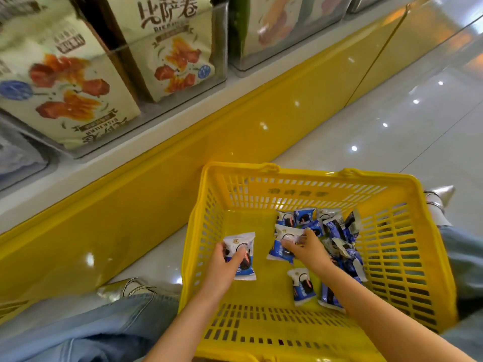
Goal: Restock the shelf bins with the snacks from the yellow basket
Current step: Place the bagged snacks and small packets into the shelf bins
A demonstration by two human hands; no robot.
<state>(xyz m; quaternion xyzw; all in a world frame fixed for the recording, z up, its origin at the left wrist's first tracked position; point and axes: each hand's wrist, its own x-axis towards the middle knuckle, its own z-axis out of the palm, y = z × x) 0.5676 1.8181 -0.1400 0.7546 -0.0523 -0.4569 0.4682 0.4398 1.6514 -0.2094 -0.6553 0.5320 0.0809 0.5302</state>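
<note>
left hand [228, 260]: pinching snack packet [241, 242] above yellow basket [287, 171] wall, apparently ready for restocking. right hand [307, 250]: gripping second packet [279, 253]; pile [337, 232] just beyond.

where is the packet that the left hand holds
In the head view the packet is pinched in the left hand by the left wall of the yellow basket, left of the right hand, which grips a second packet.

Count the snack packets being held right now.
2. The left packet sits in the left grip at the left wall of the yellow basket; the middle packet is pinched by the right grip. More may hide beneath either.
</note>
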